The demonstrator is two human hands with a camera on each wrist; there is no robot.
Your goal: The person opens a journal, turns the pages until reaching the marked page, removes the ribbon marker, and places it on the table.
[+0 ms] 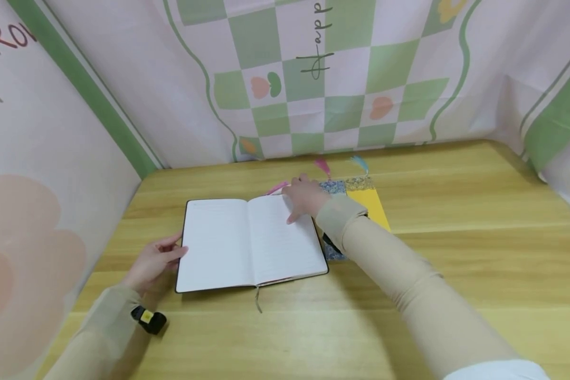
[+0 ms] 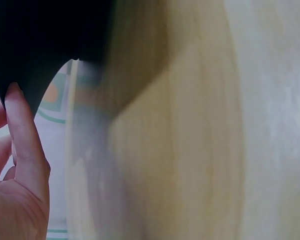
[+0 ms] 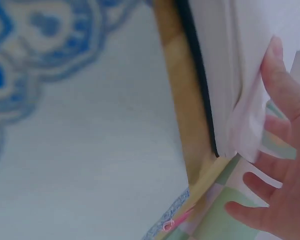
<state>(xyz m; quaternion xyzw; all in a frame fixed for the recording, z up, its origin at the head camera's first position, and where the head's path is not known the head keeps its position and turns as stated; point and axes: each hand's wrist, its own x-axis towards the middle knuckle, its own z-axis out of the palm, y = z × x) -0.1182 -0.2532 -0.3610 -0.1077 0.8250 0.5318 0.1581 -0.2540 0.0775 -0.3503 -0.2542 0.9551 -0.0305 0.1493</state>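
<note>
Currently: notebook open flat, both hands on it

Notebook (image 1: 252, 243) lies open on the wooden counter (image 1: 456, 274). Left hand (image 1: 154, 261) has a relaxed, spread grip, fingertips touching the left cover edge. Right hand (image 1: 306, 198) has its fingers spread, thumb lifting a page at the top right corner. Bookmarks (image 1: 370, 203) lie just beside the notebook's right edge.

Lots of bare table in front and to the right

The open notebook (image 1: 252, 243) fills the middle, with bookmarks (image 1: 356, 198) just beside its right edge. Cloth walls (image 1: 52, 174) close the left, back and right sides. The wooden table (image 1: 465, 264) near the person is open.
</note>
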